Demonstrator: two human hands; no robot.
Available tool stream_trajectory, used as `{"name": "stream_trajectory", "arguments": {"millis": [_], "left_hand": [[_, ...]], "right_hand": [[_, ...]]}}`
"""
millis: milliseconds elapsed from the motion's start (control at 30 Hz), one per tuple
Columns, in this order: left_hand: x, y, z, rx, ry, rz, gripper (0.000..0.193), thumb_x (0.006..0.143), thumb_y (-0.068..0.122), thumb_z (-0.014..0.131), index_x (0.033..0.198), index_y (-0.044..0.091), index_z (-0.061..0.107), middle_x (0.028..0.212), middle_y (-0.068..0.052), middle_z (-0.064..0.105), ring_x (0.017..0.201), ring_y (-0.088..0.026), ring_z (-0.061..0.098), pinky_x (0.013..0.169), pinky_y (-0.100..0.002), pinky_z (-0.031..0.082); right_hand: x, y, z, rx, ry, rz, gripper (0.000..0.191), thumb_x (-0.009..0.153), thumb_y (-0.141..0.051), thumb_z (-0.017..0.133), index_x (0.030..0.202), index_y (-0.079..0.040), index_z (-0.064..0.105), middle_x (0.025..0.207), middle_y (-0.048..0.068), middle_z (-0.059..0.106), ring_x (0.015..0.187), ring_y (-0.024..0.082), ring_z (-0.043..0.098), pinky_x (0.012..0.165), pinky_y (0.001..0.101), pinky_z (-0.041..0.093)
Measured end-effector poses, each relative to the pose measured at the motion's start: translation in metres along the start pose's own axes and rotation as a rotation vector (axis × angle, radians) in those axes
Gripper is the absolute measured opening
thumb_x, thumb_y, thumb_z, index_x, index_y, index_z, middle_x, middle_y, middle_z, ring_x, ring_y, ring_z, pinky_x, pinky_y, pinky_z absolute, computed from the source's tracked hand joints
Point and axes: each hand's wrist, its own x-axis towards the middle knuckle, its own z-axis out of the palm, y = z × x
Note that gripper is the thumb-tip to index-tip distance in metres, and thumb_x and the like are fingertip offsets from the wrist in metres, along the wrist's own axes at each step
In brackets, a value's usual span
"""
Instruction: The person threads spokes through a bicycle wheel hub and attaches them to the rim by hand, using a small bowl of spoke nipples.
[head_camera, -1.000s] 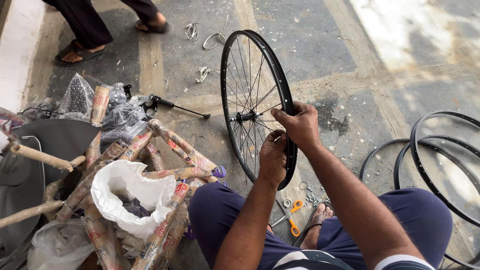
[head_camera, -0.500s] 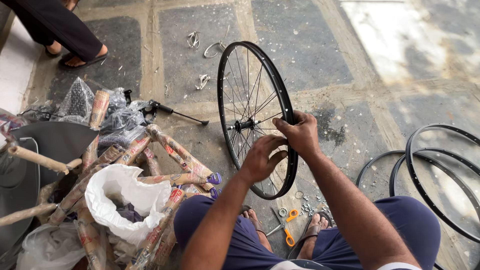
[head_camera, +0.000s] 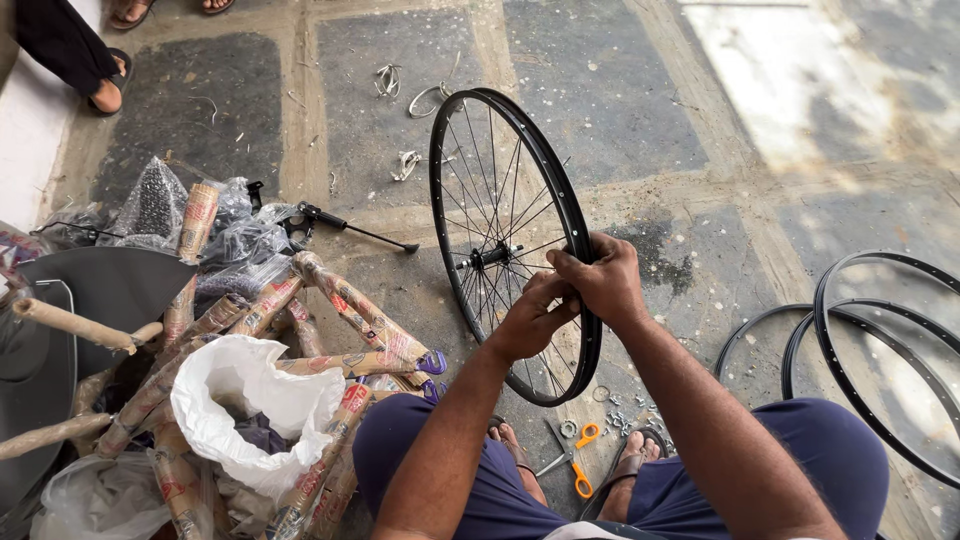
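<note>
While the right hand (head_camera: 600, 280) keeps its grip clenched on the wheel (head_camera: 510, 240) rim, the left hand (head_camera: 530, 315) has joined beside it, grasping too.

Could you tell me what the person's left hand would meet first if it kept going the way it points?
The left hand points up-right and already touches the wheel rim, beside the right hand.

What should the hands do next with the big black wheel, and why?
Probably turn the wheel a little to bring the next spoke up. Both the left hand and right hand pinch at one spot on the rim, where spokes meet it, and the wheel stands upright on the floor, so it looks easy to turn. What the fingers grip is too small to tell.
</note>
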Motion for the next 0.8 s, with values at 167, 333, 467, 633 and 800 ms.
{"name": "stream_trajectory", "arguments": {"millis": [167, 333, 467, 633, 800], "left_hand": [[0.004, -0.008, 0.005, -0.128, -0.027, 0.033, 0.021, 0.11, 0.024, 0.056, 0.118, 0.009, 0.068, 0.107, -0.005, 0.066, 0.104, -0.021, 0.059, 0.097, -0.038, 0.047], [0.002, -0.028, 0.018, -0.007, 0.056, 0.062, 0.018, 0.103, 0.01, 0.065, 0.119, 0.002, 0.065, 0.099, -0.009, 0.058, 0.095, -0.02, 0.054, 0.089, -0.037, 0.048], [-0.006, -0.058, 0.017, -0.141, 0.325, 0.022, 0.02, 0.102, 0.013, 0.069, 0.12, 0.004, 0.063, 0.111, -0.008, 0.064, 0.106, -0.017, 0.063, 0.097, -0.032, 0.052], [-0.037, -0.105, -0.046, 0.339, 1.026, -0.359, 0.025, 0.103, 0.032, 0.063, 0.108, 0.008, 0.072, 0.099, -0.006, 0.077, 0.087, -0.019, 0.076, 0.078, -0.032, 0.061], [-0.058, -0.135, -0.022, 0.557, 0.702, -0.833, 0.032, 0.099, 0.041, 0.065, 0.108, 0.01, 0.065, 0.094, -0.008, 0.073, 0.074, -0.019, 0.071, 0.059, -0.032, 0.059]], "right_hand": [[0.0, -0.005, -0.001, -0.078, 0.034, 0.058, 0.026, 0.086, -0.023, 0.084, 0.078, -0.002, 0.07, 0.065, 0.003, 0.067, 0.054, 0.008, 0.065, 0.051, 0.0261, 0.057], [0.009, -0.005, -0.004, 0.054, 0.008, -0.005, 0.015, 0.084, -0.011, 0.082, 0.092, -0.001, 0.076, 0.084, 0.006, 0.078, 0.072, 0.011, 0.074, 0.064, 0.028, 0.062], [0.024, 0.001, 0.0, -0.086, 0.009, -0.041, 0.018, 0.09, -0.015, 0.086, 0.098, -0.003, 0.076, 0.091, 0.006, 0.077, 0.078, 0.012, 0.074, 0.071, 0.0287, 0.063], [0.039, 0.002, 0.013, -0.054, -0.009, -0.14, 0.025, 0.096, -0.014, 0.091, 0.086, -0.003, 0.07, 0.083, 0.006, 0.071, 0.071, 0.011, 0.068, 0.068, 0.0283, 0.058], [0.046, -0.008, 0.027, 0.074, -0.084, -0.34, 0.016, 0.094, -0.005, 0.086, 0.098, -0.007, 0.07, 0.09, -0.001, 0.067, 0.079, 0.008, 0.065, 0.074, 0.0267, 0.057]]}}
